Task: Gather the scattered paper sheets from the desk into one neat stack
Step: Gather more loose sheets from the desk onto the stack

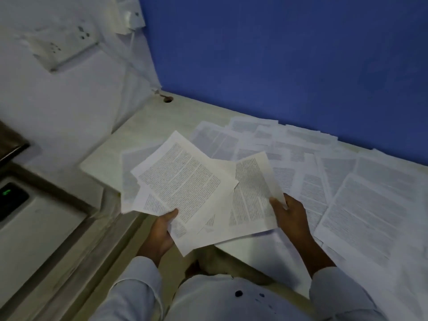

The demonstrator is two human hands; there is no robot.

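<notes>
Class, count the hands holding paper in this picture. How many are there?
2. The left hand grips the fanned sheets at their near left edge; the right hand pinches another sheet at its right edge. No other hands show.

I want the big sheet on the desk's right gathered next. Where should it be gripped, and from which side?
The big sheet lies flat on top of others, its left edge nearest the right hand. Best slide fingers under that edge from the left, probably once that hand lets go of its paper.
</notes>
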